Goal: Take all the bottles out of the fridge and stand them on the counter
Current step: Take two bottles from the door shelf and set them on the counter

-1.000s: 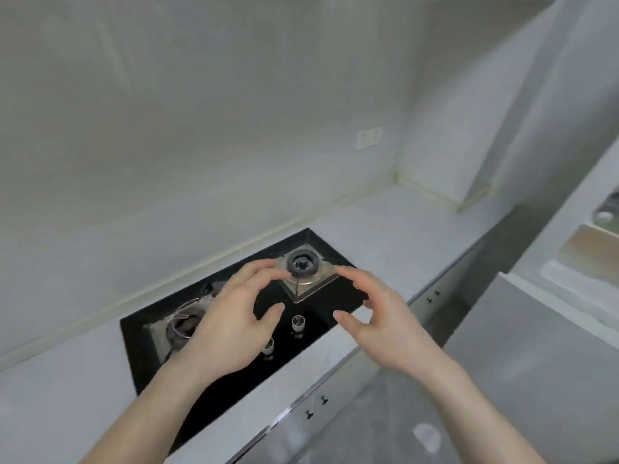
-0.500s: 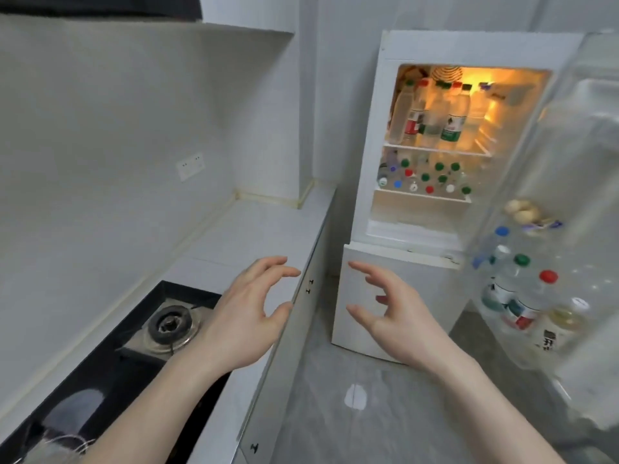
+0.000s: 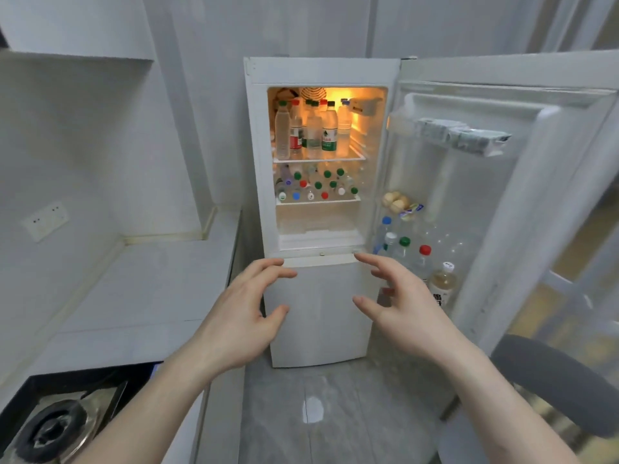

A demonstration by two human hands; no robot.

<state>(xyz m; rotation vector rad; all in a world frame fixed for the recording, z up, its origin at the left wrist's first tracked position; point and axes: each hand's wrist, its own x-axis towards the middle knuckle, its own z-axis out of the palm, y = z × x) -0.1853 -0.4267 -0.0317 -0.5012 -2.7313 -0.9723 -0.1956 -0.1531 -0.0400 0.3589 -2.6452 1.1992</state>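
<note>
A small white two-door fridge is standing against the far wall with its upper door swung wide to the right and its inside glowing orange. On the top shelf a cluster of tall clear plastic bottles with green, red and dark caps is standing upright, filling the shelf from its left edge to past the middle. On the shelf below, a crowd of shorter bottles is showing mostly as green, red, blue and white caps. More clear bottles are sitting upright in the lowest door rack, with a small bag of pale round items lying in the rack above them. The left hand and the right hand are both hovering in front of the closed lower door, fingers spread and loosely curled, gripping nothing and touching nothing. The pale grey stone counter is running along the left wall up to the fridge's left side, and a black gas hob is sitting at its near end.
</note>
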